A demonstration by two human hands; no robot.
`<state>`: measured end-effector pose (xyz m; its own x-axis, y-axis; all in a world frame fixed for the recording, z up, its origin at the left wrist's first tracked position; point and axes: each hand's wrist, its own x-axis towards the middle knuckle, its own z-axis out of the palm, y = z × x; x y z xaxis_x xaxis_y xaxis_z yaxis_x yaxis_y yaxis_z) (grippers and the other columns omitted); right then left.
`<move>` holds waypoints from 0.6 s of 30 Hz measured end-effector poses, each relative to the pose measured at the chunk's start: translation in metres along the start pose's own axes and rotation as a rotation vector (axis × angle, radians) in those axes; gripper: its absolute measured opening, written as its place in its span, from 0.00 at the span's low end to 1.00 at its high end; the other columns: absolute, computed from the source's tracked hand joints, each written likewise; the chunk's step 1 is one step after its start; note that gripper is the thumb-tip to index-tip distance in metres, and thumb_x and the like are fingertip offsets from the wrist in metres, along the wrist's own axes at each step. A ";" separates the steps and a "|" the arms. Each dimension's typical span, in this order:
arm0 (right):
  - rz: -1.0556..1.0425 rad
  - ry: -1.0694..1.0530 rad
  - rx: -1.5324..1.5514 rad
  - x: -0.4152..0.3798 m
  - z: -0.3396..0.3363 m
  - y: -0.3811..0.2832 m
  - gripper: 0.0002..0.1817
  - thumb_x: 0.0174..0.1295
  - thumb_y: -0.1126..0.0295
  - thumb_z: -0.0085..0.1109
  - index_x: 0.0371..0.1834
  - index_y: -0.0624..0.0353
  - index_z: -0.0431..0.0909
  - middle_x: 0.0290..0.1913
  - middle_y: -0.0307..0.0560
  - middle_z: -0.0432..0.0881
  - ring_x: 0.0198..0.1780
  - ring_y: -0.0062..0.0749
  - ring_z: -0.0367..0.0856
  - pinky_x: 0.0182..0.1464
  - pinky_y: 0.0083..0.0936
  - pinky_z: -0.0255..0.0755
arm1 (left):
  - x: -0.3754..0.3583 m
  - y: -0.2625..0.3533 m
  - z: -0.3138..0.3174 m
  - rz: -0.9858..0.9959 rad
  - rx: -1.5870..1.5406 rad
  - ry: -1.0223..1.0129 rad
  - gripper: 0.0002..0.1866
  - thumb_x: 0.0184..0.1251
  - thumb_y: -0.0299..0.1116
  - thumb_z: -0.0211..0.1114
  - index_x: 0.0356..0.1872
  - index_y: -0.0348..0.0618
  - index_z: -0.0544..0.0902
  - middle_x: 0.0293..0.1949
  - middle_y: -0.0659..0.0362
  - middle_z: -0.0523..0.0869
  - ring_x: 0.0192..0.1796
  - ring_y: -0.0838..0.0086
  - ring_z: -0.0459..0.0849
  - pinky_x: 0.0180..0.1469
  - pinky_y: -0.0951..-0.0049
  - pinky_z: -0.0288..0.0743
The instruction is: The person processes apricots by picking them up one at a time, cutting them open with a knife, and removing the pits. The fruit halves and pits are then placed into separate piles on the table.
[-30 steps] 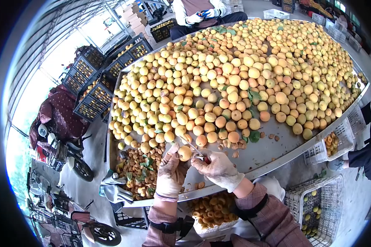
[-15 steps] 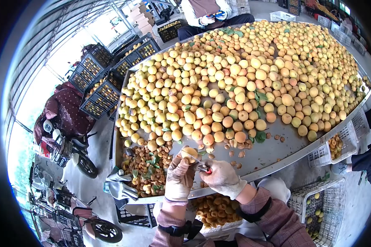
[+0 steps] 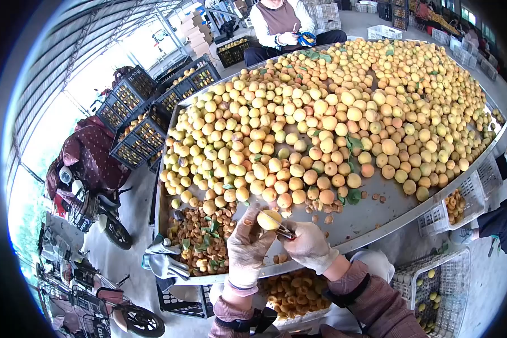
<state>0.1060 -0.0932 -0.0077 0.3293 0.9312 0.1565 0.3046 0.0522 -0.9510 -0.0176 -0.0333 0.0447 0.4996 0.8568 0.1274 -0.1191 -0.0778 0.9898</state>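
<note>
My left hand (image 3: 247,243), in a stained whitish glove, has its thumb and fingers closed round a yellow apricot (image 3: 269,219). In my gloved right hand (image 3: 310,247) is a small knife (image 3: 285,230), its thin metal end against the apricot's right side. Both hands are over the near edge of the metal table (image 3: 343,225). Beyond them spreads a big heap of apricots (image 3: 321,124). To the left of my left hand lies a pile of brown pits and scraps (image 3: 203,239) with some green leaves. Below my wrists, a crate holds opened apricot halves (image 3: 298,293).
A spare pair of grey gloves (image 3: 166,258) lies on the table's left corner. White crates (image 3: 434,287) stand at right, one with apricot halves. Black crates of fruit (image 3: 135,124) are stacked at left near parked scooters (image 3: 124,315). Another person (image 3: 279,28) sits across the table.
Both hands have shifted slightly right and down with the apricot and knife. The apricot has turned, showing more of its yellow side. The view has tilted up a little.
</note>
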 end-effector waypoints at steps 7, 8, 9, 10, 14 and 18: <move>-0.076 0.037 0.034 -0.002 -0.001 0.000 0.13 0.54 0.73 0.60 0.45 0.54 0.82 0.30 0.56 0.82 0.33 0.49 0.83 0.35 0.32 0.75 | 0.002 0.005 -0.007 -0.210 -0.161 -0.013 0.27 0.58 0.25 0.71 0.59 0.33 0.74 0.53 0.54 0.81 0.53 0.74 0.80 0.57 0.73 0.73; -0.081 0.026 0.076 -0.002 0.000 0.003 0.14 0.54 0.73 0.59 0.45 0.53 0.82 0.31 0.55 0.82 0.33 0.49 0.83 0.35 0.32 0.75 | 0.004 0.003 -0.009 -0.004 0.207 -0.040 0.28 0.55 0.26 0.73 0.59 0.37 0.75 0.50 0.55 0.83 0.48 0.72 0.82 0.53 0.73 0.75; -0.077 0.029 0.077 -0.002 -0.001 0.002 0.14 0.54 0.73 0.59 0.45 0.53 0.82 0.31 0.55 0.82 0.33 0.49 0.83 0.35 0.32 0.75 | 0.004 0.002 -0.010 0.203 0.571 -0.066 0.29 0.53 0.26 0.74 0.59 0.41 0.76 0.48 0.55 0.84 0.44 0.70 0.83 0.49 0.72 0.77; -0.055 0.010 0.023 -0.001 -0.003 -0.001 0.14 0.54 0.73 0.59 0.45 0.53 0.82 0.31 0.55 0.82 0.34 0.49 0.83 0.35 0.33 0.75 | 0.005 0.005 -0.006 0.269 0.649 -0.056 0.30 0.49 0.24 0.74 0.58 0.44 0.77 0.44 0.55 0.84 0.42 0.68 0.83 0.47 0.73 0.77; -0.150 0.077 0.006 0.001 -0.009 -0.005 0.13 0.54 0.74 0.59 0.44 0.54 0.82 0.32 0.54 0.83 0.36 0.50 0.83 0.36 0.33 0.75 | 0.003 0.006 0.007 0.097 0.081 -0.049 0.31 0.54 0.18 0.72 0.61 0.34 0.73 0.54 0.56 0.80 0.53 0.73 0.80 0.59 0.72 0.73; -0.218 0.165 0.154 0.004 0.001 0.005 0.13 0.54 0.74 0.59 0.43 0.54 0.83 0.33 0.53 0.83 0.36 0.49 0.83 0.36 0.32 0.76 | 0.000 0.005 0.006 -0.122 -0.153 -0.074 0.33 0.56 0.26 0.73 0.63 0.33 0.70 0.52 0.56 0.82 0.53 0.74 0.79 0.58 0.72 0.73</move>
<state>0.1078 -0.0889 -0.0126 0.4158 0.8212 0.3907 0.2491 0.3103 -0.9174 -0.0124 -0.0367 0.0500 0.5796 0.8147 0.0170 -0.1797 0.1074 0.9779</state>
